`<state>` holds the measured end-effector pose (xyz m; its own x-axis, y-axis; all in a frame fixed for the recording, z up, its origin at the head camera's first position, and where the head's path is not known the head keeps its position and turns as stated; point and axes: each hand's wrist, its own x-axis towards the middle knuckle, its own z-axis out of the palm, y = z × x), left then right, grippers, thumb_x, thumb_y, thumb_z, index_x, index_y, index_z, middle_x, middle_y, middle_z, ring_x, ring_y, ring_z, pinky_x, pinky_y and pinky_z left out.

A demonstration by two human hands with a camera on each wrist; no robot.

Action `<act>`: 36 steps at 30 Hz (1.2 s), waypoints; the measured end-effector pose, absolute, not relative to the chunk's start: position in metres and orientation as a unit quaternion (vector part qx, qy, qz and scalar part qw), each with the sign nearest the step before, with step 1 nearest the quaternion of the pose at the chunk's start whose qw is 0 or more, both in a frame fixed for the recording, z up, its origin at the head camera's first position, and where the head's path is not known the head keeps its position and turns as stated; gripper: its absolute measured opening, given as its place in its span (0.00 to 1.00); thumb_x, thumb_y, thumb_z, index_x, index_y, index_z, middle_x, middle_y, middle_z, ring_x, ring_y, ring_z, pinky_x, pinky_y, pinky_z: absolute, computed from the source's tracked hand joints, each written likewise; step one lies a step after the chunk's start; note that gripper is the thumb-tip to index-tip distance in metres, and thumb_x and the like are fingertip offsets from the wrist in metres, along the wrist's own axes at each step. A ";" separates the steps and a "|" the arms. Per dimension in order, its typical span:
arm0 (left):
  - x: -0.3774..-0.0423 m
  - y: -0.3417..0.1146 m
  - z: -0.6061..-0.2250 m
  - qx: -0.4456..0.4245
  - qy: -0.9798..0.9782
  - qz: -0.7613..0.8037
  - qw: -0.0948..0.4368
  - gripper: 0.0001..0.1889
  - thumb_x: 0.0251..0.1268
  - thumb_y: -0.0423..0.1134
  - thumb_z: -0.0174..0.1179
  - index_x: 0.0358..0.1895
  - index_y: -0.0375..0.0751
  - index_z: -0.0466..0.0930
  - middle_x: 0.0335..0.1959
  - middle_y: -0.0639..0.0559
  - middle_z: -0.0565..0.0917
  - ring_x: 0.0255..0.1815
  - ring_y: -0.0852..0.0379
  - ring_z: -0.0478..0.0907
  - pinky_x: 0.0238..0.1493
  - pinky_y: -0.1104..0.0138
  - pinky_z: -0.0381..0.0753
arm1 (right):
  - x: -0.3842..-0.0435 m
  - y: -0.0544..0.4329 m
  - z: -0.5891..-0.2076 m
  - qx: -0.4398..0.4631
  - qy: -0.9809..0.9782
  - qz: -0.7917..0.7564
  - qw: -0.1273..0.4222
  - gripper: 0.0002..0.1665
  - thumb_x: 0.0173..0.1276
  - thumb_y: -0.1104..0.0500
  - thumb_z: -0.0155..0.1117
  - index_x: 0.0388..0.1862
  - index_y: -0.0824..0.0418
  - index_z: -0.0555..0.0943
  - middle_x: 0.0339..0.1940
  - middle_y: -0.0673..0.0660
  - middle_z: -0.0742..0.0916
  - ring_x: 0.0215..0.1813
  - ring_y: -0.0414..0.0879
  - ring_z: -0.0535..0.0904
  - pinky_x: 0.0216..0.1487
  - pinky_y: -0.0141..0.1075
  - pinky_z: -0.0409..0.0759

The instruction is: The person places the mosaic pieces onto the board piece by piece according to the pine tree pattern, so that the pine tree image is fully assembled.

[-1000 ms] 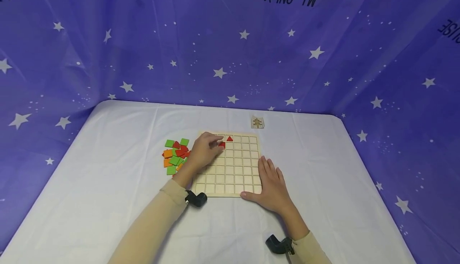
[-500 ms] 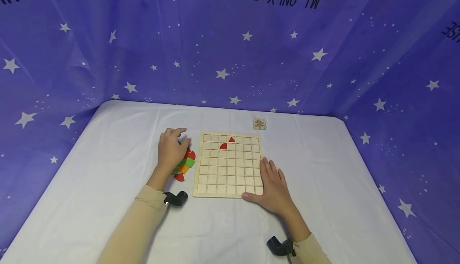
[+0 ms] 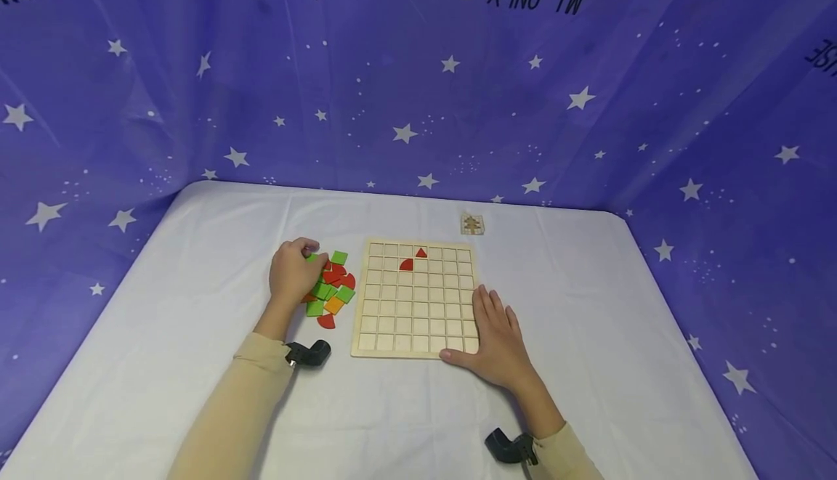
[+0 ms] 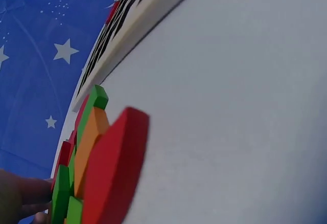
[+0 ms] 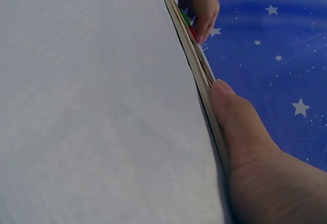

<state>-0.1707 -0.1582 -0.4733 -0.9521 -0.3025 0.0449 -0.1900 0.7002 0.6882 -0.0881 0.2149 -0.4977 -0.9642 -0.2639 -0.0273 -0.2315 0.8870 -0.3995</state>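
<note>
A square wooden grid board point(image 3: 418, 309) lies on the white table. In its upper rows sit a red triangle point(image 3: 421, 253) and a red quarter-circle tile point(image 3: 407, 265). My left hand point(image 3: 292, 274) is at the left side of a loose pile of tiles point(image 3: 335, 274), thumb and fingers bent down over it. A green tile point(image 3: 312, 257) shows between them; I cannot tell whether it is pinched. The left wrist view has the fingers point(image 4: 33, 191) right beside the pile. My right hand point(image 3: 498, 340) rests spread against the board's lower right corner, thumb on the front edge.
A small card with a tree pattern point(image 3: 472, 224) lies behind the board. Another red quarter-circle tile point(image 3: 326, 322) is at the pile's near end, beside an orange square point(image 3: 334, 306). A purple star-printed curtain point(image 3: 366, 102) surrounds the table's back and sides.
My left hand has left the red quarter-circle tile on the board and moved left to the pile, its fingers lowering there. My right hand has stayed at the board's corner.
</note>
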 end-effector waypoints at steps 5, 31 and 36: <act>-0.175 -0.160 -0.472 0.150 -0.924 -0.348 0.060 0.13 0.65 0.46 0.65 0.43 0.39 0.84 0.39 0.42 0.79 0.40 0.46 0.75 0.40 0.57 0.72 | -0.087 0.214 -0.497 -0.128 0.970 -0.201 0.041 0.81 0.45 0.14 0.59 0.82 0.60 0.41 0.84 0.57 0.48 0.84 0.55 0.39 0.79 0.57 0.38; -0.183 -0.156 -0.476 0.020 -0.939 -0.344 0.016 0.21 0.62 0.47 0.67 0.56 0.43 0.84 0.44 0.39 0.74 0.43 0.44 0.70 0.42 0.59 0.68 | -0.087 0.214 -0.498 -0.127 0.971 -0.201 0.040 0.81 0.45 0.14 0.59 0.82 0.59 0.40 0.84 0.57 0.48 0.84 0.55 0.39 0.79 0.57 0.38; -0.185 -0.149 -0.475 0.019 -0.942 -0.333 0.033 0.17 0.60 0.46 0.68 0.50 0.43 0.88 0.39 0.40 0.77 0.39 0.46 0.71 0.39 0.60 0.68 | -0.087 0.214 -0.497 -0.127 0.970 -0.203 0.037 0.81 0.45 0.15 0.60 0.82 0.60 0.40 0.84 0.58 0.48 0.84 0.55 0.40 0.79 0.58 0.38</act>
<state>-0.1849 -0.1493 -0.4747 -0.9970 -0.0586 0.0497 -0.0144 0.7775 0.6287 -0.0871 0.2138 -0.4969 -0.9651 -0.2612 -0.0212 -0.2307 0.8851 -0.4041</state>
